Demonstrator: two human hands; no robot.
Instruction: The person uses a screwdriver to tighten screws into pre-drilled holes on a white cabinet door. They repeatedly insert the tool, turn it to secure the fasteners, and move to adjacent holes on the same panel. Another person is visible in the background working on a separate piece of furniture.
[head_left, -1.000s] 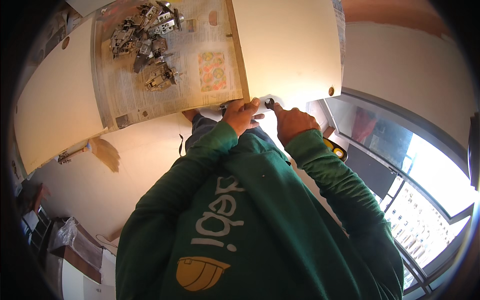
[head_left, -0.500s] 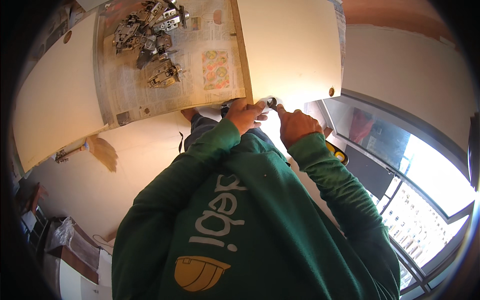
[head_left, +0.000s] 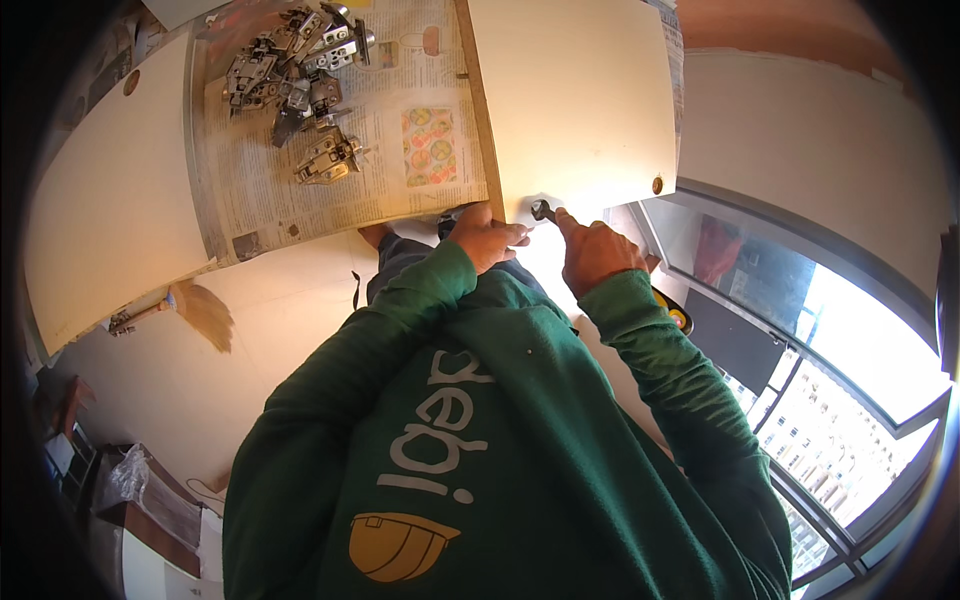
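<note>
My right hand [head_left: 602,255] is closed round a dark wrench [head_left: 543,210], index finger stretched along it. The wrench's head lies over a round recess near the front edge of a cream board [head_left: 590,110]. Just left of it, my left hand [head_left: 484,240] is at the board's near left corner, fingers bent and pointing right. Whatever those fingers hold, if anything, is too small or hidden to make out.
Newspaper [head_left: 370,120] left of the board bears a heap of metal cabinet hinges [head_left: 290,70]. Another cream board [head_left: 110,190] lies farther left. A straw brush [head_left: 205,312] is below it. A window [head_left: 850,350] stands at the right, with a black-and-yellow object [head_left: 678,314] nearby.
The wrench head has turned and tilted slightly over the recess, and my right hand has shifted a little down. My left fingers have drawn slightly back from the recess.
</note>
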